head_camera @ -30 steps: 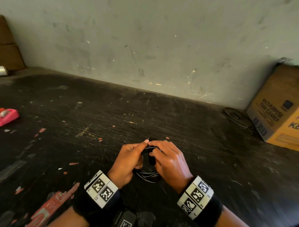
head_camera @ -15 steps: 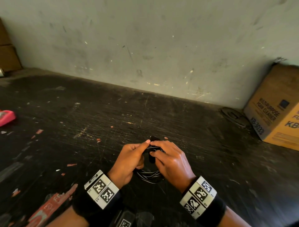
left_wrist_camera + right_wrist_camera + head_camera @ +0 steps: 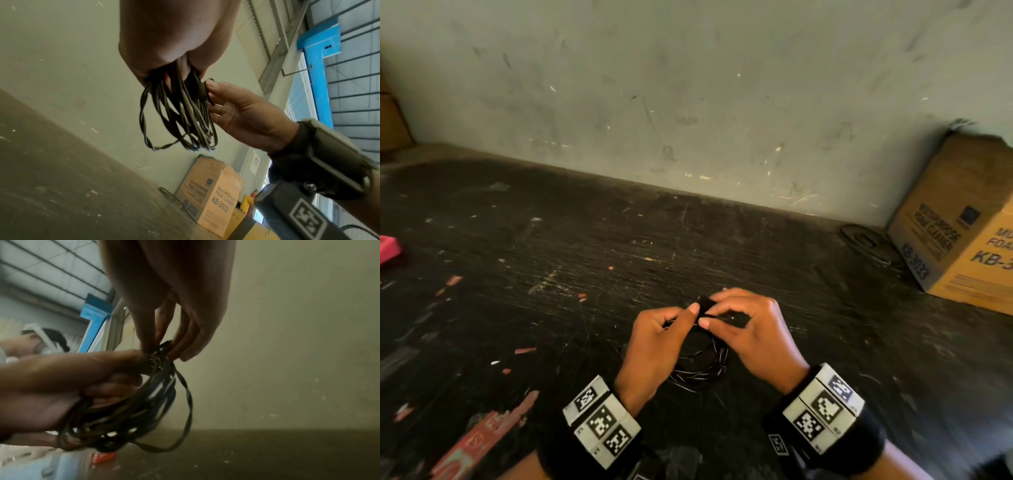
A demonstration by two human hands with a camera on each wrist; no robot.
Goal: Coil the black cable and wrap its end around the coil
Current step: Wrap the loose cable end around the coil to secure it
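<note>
Coil [image 3: 700,370] is formed, held above the bench; our left hand [image 3: 654,346] grips it while our right hand [image 3: 753,332] pinches the end [image 3: 703,305] at its 12 o'clock; wrapping remains, we judge.

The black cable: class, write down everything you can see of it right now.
The black cable is thin, flat and glossy, wound into a loose bundle of many loops with one loop straying wider. It hangs in the air above the dark table. The left hand grips its top; the right hand pinches a dark piece there.
</note>
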